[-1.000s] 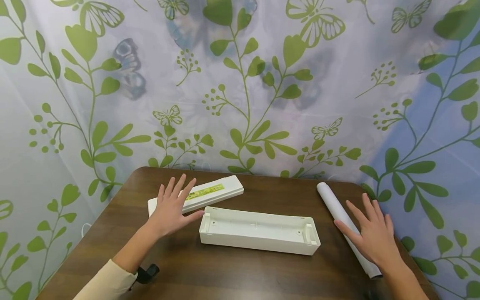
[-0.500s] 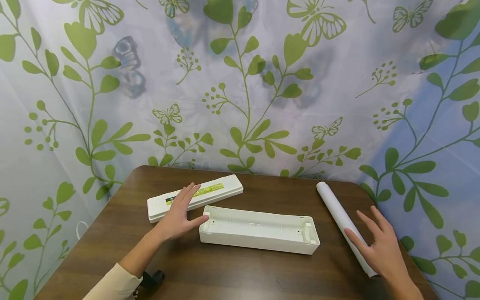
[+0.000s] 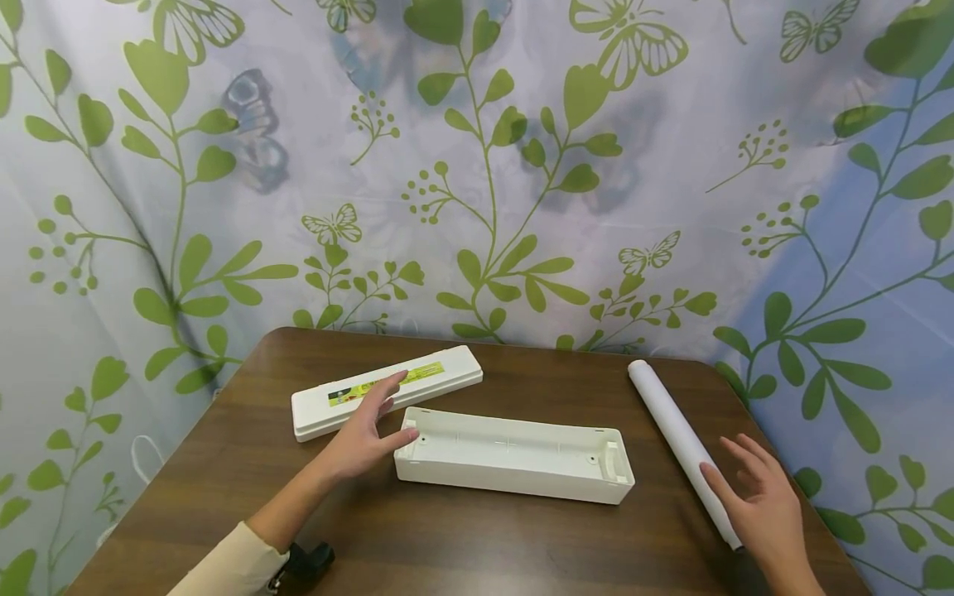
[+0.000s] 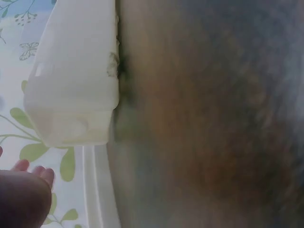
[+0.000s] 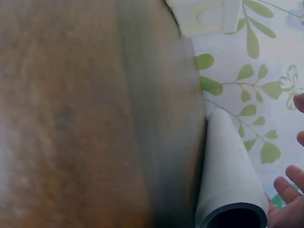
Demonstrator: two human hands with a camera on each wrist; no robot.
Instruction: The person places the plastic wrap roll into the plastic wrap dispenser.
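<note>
A long, open-topped white plastic box (image 3: 510, 463) lies across the middle of the wooden table. My left hand (image 3: 365, 434) hovers at its left end with fingers loosely spread, and the thumb appears over the corner. In the left wrist view, that hand's fingertips (image 4: 45, 175) stand apart from the box's end (image 4: 71, 126). A long white lid (image 3: 440, 377) with a yellow-green label lies behind, partly hidden by the left fingers. At the right lies a white roll (image 3: 674, 422) with a hollow core. My right hand (image 3: 763, 505) is beside its near end, fingers loosely bent, holding nothing.
The brown table (image 3: 492, 555) has its back edge against a curtain (image 3: 522, 207) printed with green leaves and butterflies. A black wrist mount (image 3: 309, 563) sits at the left wrist. A thin white cord (image 3: 137, 463) hangs beyond the table's left edge.
Both hands have lowered; the left has shifted right toward the box's left end, the right toward the roll's near end. Their fingers are less spread. Box, lid and roll have stayed put.
</note>
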